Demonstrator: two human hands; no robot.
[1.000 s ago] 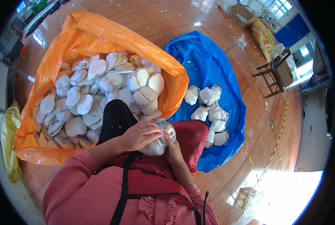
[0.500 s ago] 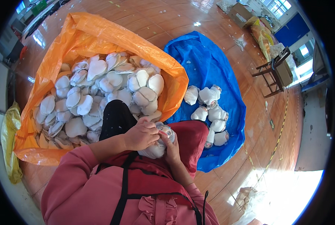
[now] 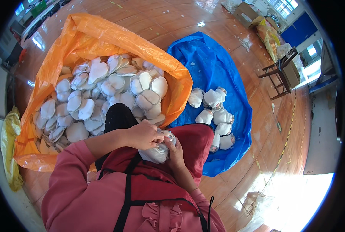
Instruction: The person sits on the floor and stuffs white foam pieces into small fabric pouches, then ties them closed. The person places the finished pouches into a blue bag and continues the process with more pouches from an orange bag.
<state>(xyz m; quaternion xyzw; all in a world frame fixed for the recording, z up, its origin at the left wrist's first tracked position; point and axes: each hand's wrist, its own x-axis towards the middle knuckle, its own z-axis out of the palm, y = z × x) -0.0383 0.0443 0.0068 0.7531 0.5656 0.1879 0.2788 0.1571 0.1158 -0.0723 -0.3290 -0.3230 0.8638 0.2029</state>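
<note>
Over my lap my hands hold a white stuffed doll head (image 3: 155, 154), a rounded bundle with a small face-like patch at its upper end. My left hand (image 3: 143, 135) is closed, its fingers pinched at the top by that patch. Around the right side of the head curl the fingers of my right hand (image 3: 174, 151), thumb near the face patch. Whether a thread or small tool lies between the left fingertips is too small to see. Several similar white doll heads (image 3: 223, 116) lie in the blue sack (image 3: 234, 83) to the right.
A wide orange sack (image 3: 103, 33) at the left holds many flat white padded pieces (image 3: 77, 131). Beyond are a tiled floor (image 3: 153, 23), a wooden chair (image 3: 282, 73) and a cardboard box (image 3: 246, 14). A yellow bag (image 3: 12, 149) stands at far left.
My left hand has shifted slightly and turned, its fingertips now lower against the top of the doll head. The head has tilted a little in my right hand.
</note>
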